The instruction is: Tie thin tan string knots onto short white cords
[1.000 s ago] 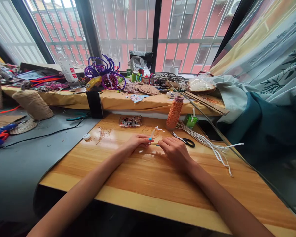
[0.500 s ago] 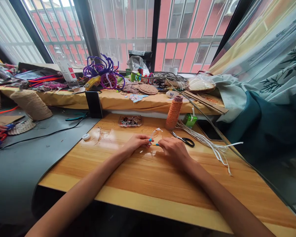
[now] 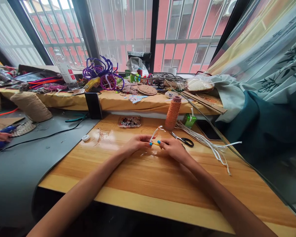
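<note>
Above the wooden table, my left hand (image 3: 138, 143) is closed, its thumb and fingers pinching a short white cord (image 3: 153, 134) that sticks up with orange thread at its top. My right hand (image 3: 173, 148) is closed on a slim yellow tool (image 3: 156, 144), whose tip reaches the cord at my left fingertips; its exact kind is too small to make out. Just beyond the right hand lie black-handled scissors (image 3: 187, 142). An orange thread spool (image 3: 173, 113) stands upright behind them.
White cords (image 3: 212, 144) and a phone (image 3: 208, 129) lie right, near a green carton (image 3: 189, 120). A bead box (image 3: 129, 121) sits behind my hands, a white cap (image 3: 85, 138) leftward. Another person's hand (image 3: 0, 136) holds a blue tool at far left. The sill (image 3: 138, 103) is cluttered.
My right hand has rolled slightly, so its thumb and the yellow tool show more. The white cord stands a little straighter. At far left the other person's blue tool has turned.
</note>
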A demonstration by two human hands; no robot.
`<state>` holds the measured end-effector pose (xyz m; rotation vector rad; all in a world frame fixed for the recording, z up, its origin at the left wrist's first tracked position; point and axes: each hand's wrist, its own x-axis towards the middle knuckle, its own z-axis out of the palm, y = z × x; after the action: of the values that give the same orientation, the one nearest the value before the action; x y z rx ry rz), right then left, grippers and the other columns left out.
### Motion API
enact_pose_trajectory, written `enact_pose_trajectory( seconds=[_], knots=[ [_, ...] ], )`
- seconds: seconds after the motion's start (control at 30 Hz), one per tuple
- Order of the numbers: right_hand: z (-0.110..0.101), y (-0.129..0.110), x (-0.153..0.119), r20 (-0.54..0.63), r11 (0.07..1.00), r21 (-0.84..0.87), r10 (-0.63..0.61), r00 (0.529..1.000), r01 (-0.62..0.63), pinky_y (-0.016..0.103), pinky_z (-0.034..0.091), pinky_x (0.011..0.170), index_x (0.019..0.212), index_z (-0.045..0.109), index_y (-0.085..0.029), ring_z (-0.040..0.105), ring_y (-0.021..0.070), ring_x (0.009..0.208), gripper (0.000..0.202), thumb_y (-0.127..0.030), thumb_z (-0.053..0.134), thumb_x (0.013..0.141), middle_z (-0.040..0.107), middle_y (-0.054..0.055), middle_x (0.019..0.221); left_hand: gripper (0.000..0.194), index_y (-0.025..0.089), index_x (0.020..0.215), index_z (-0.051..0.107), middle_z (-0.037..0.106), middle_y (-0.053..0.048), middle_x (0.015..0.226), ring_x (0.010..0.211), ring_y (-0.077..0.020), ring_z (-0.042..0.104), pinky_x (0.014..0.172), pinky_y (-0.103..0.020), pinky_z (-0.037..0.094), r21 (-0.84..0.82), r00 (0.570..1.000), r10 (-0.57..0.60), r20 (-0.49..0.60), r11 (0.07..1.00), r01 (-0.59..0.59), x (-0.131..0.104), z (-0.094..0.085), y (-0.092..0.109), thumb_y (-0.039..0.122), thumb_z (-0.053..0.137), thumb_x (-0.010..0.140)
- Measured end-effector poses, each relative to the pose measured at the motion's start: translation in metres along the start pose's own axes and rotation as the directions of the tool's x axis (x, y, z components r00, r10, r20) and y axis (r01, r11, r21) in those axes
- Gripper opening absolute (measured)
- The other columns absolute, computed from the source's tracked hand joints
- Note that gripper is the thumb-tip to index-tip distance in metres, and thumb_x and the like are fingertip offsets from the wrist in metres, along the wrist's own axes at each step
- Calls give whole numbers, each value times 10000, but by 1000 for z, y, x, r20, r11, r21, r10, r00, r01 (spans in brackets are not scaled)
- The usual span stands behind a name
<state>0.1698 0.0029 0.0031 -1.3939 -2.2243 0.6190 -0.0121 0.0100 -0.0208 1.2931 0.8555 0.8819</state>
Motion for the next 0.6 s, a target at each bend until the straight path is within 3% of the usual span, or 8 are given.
enact_pose_trajectory(
  seconds=[0.17, 0.33, 0.43, 0.6],
  knots=[
    [3, 8, 6, 201, 952, 271, 87, 976, -141, 221, 191, 450, 473, 434, -164, 281, 70, 423, 303, -356, 398, 704, 345, -47, 431, 354, 165, 936, 629, 645, -29, 851, 769, -128, 555, 783, -254, 391, 64, 1000, 18, 14, 998, -19, -1, 2, 3, 188, 646, 583],
    [1, 5, 3, 370, 788, 518, 144, 918, -332, 220, 126, 420, 498, 401, -166, 213, 44, 394, 266, -398, 466, 612, 308, -70, 432, 352, 160, 932, 632, 650, -37, 855, 772, -131, 567, 795, -264, 400, 67, 1000, 6, 27, 998, -8, -3, 2, 5, 206, 657, 583],
    [-4, -1, -2, 424, 724, 566, 155, 892, -395, 221, 97, 413, 497, 370, -168, 188, 33, 384, 274, -397, 490, 590, 290, -79, 429, 321, 150, 918, 636, 653, -41, 814, 726, -121, 573, 764, -264, 420, 45, 999, 1, 34, 999, -2, -2, 1, 4, 229, 644, 607],
    [-7, -4, -6, 452, 707, 578, 138, 881, -407, 221, 80, 406, 484, 345, -166, 170, 25, 375, 287, -375, 498, 608, 277, -83, 420, 266, 118, 842, 655, 645, -38, 675, 638, -116, 571, 697, -260, 443, 59, 1000, -9, -1, 998, 9, -3, 2, 4, 227, 643, 599]
  ],
)
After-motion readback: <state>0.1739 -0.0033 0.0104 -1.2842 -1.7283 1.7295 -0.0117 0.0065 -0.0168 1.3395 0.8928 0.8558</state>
